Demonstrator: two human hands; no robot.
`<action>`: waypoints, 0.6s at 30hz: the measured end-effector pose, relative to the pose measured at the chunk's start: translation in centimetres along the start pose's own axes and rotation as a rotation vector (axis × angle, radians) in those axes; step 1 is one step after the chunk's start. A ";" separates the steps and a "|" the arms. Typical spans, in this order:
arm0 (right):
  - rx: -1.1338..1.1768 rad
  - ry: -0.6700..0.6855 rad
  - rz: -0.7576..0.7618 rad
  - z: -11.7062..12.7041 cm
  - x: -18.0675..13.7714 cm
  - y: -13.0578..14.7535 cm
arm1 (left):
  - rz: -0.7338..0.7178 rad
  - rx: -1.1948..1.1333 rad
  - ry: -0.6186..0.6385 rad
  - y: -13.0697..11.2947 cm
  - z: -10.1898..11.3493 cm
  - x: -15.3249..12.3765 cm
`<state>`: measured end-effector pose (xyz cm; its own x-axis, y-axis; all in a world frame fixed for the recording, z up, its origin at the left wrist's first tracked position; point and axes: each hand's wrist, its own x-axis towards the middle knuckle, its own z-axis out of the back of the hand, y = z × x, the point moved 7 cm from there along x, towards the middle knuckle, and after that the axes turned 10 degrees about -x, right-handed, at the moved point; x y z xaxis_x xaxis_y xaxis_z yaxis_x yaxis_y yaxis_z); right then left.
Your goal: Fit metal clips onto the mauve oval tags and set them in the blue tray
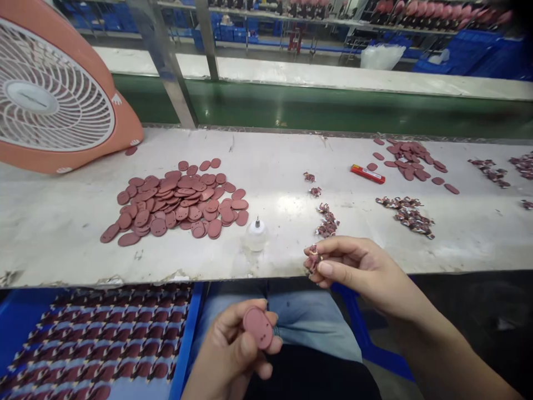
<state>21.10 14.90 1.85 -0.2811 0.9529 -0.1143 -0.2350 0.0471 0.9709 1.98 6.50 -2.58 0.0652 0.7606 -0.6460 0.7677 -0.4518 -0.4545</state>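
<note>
My left hand (237,353) pinches a flat, oval, dark-red disc (258,328) with small holes in it, held low over my lap. Over the bench's front edge, my right hand (358,269) grips a small painted figurine (313,260) between thumb and fingers; its details are partly hidden. The hands are apart. A small clear bottle with a needle tip (255,236) stands upright on the bench between them. Just beyond my right hand lies a short line of similar figurines (327,222). A large heap of red oval discs (179,200) spreads across the bench to the left.
An orange fan (125,125) stands at the left. A blue crate (195,322) below it holds rows of figurines on discs. Farther right lie a red packet (367,174), more discs (410,158) and figurine clusters (410,216). A green belt (312,108) runs behind the bench.
</note>
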 end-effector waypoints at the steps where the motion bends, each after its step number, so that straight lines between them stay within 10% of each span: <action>1: 0.031 0.027 -0.013 -0.7 -0.5 0.4 | 0.018 0.001 0.007 0.2 0.0 0.0; 18: -0.389 0.229 0.296 -5.5 -2.2 4.6 | 0.136 -0.042 0.276 1.7 0.1 0.1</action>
<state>15.52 11.42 5.41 -0.5726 0.8171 0.0671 -0.4302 -0.3691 0.8238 3.24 5.73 -3.49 0.3358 0.7948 -0.5055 0.7653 -0.5431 -0.3454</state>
